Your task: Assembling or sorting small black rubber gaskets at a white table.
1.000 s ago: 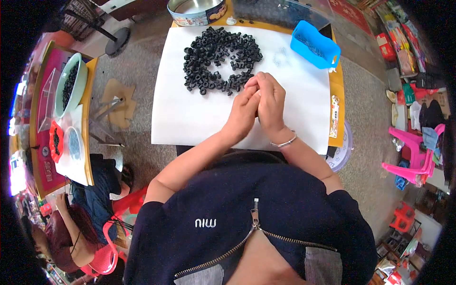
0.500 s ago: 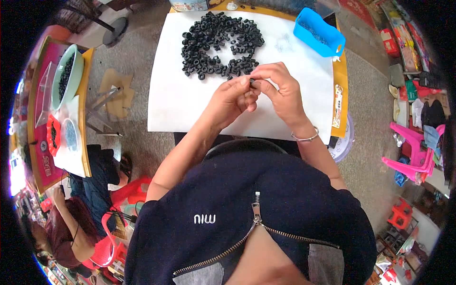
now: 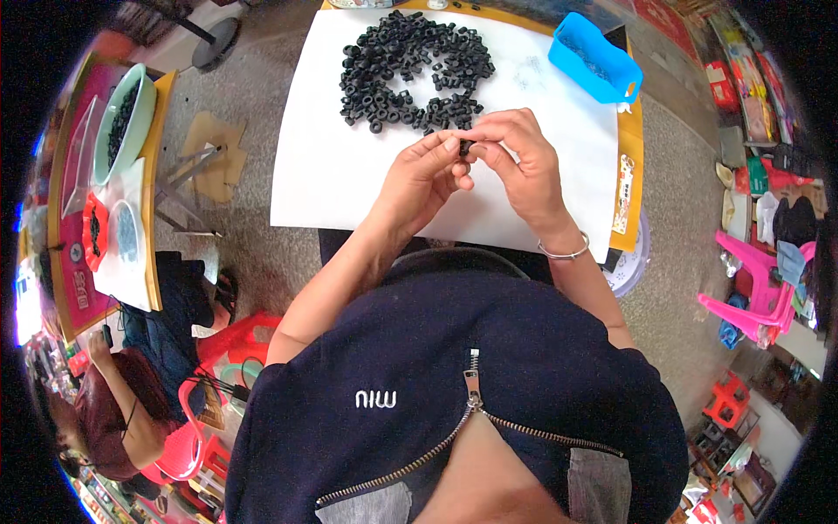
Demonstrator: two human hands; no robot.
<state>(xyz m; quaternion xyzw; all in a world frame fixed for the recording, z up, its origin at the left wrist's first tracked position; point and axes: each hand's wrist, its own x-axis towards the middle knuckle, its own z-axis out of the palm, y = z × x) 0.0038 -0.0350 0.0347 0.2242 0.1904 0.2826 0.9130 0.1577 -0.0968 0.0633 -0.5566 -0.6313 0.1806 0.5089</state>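
My left hand pinches a small black ring-shaped part between thumb and fingers, just above the white table sheet. From the other side my right hand, with a bangle at its wrist, closes its thumb and forefinger at the same part. Whether the right fingertips hold a second, tiny piece is too small to make out. Just beyond my hands lies a heap of black ring-shaped parts, spread in a rough loop on the white sheet. A blue plastic basket with small dark pieces in it stands at the far right.
At the left, another table carries a pale green basin of black parts and a red tray. A person sits beside it. Pink plastic stool legs show at the right, and a floral tub stands by my table.
The view has shifted slightly. My hands stay together, and the black part now shows more clearly between the fingertips. The heap looks much the same.
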